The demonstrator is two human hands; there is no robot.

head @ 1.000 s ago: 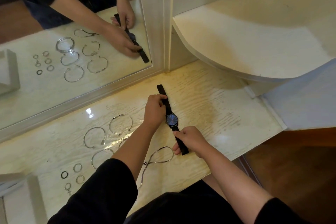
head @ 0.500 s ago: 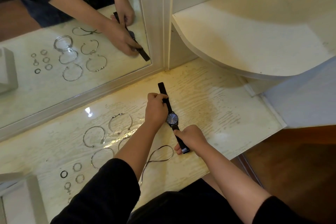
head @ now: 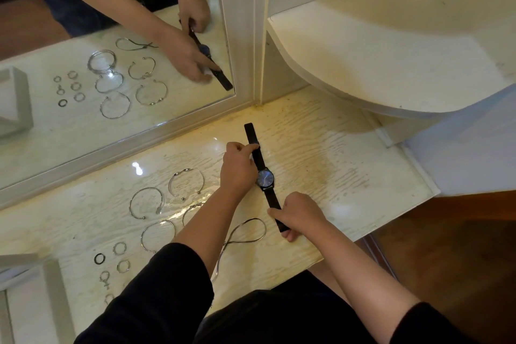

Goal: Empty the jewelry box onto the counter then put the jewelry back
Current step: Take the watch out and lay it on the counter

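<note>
On the pale, glossy wood-grain counter (head: 321, 153), right of the white jewelry box (head: 53, 282), the left hand (head: 237, 169) pinches the far strap of the black-strapped, blue-dialled wristwatch (head: 265, 177). The right hand (head: 301, 212) grips the near strap, apparently pulling it straight so it lies flat. Silver open bangles (head: 146, 202) and small rings (head: 120, 248) sit in neat rows, probably for easy retrieval.
</note>
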